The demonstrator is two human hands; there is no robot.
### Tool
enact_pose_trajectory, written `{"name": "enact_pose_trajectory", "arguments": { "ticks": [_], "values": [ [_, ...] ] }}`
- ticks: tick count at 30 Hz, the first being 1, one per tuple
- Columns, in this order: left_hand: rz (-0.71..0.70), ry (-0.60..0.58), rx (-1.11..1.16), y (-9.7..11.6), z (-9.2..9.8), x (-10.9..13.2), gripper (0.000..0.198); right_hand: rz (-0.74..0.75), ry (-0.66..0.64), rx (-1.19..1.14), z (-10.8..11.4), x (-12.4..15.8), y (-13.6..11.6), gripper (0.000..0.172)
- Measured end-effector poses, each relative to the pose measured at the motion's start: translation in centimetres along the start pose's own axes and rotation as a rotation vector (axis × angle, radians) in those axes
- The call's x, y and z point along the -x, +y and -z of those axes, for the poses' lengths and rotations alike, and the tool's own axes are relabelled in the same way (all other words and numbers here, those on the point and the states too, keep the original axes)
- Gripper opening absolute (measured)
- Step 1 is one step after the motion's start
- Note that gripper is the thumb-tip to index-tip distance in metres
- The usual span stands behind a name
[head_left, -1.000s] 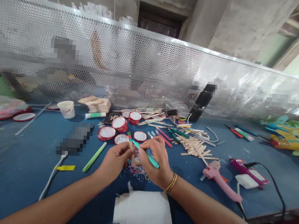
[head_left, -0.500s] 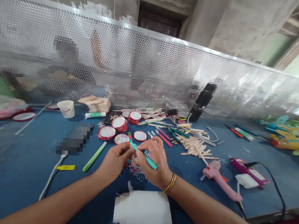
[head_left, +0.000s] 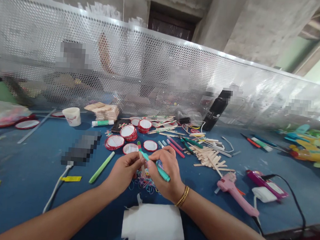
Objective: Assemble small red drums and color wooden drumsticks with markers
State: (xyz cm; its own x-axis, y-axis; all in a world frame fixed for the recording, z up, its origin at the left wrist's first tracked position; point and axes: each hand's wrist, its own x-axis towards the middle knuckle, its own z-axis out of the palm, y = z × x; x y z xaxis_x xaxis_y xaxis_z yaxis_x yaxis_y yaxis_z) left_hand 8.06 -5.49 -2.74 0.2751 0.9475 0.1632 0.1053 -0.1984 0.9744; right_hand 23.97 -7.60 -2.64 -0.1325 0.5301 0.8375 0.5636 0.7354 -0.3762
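Observation:
My left hand (head_left: 123, 172) pinches a wooden craft stick (head_left: 139, 147) whose upper end is coloured green and red. In my right hand (head_left: 169, 172) is a turquoise marker (head_left: 163, 172), held like a pen, its tip against or very near the stick. The exact contact is too small to tell. Under both hands lies a heap of coloured rubber bands (head_left: 149, 186), partly hidden. A folded white pouch-like piece (head_left: 154, 225) rests nearest me. Left of my hands lies a green marker (head_left: 102, 167); beyond them are pink markers (head_left: 176, 148).
Red-rimmed round lids (head_left: 115, 142) and loose craft sticks (head_left: 208, 156) lie behind my hands. A pink glue gun (head_left: 237, 194) is at right, a phone (head_left: 81, 149) with cable at left. A paper cup (head_left: 72, 116) and black bottle (head_left: 216, 111) stand before the perforated metal screen (head_left: 158, 68).
The marker in my right hand has shifted very slightly along the stick. My left hand keeps its pinch, and the view has moved slightly.

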Motion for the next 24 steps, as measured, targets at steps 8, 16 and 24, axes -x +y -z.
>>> {"name": "enact_pose_trajectory", "arguments": {
  "ticks": [8,16,24],
  "values": [
    [0.012,0.002,-0.006,-0.18,-0.08,0.03,0.035,-0.002,-0.022,0.01,-0.18,0.09,0.09,0.005],
    [0.02,0.004,0.007,0.28,-0.03,0.01,0.038,-0.038,0.018,0.053,0.25,-0.17,0.2,0.009],
    [-0.001,-0.006,0.027,-0.05,-0.06,-0.01,0.039,0.008,-0.02,0.001,0.08,-0.08,-0.16,0.006]
  ]
}}
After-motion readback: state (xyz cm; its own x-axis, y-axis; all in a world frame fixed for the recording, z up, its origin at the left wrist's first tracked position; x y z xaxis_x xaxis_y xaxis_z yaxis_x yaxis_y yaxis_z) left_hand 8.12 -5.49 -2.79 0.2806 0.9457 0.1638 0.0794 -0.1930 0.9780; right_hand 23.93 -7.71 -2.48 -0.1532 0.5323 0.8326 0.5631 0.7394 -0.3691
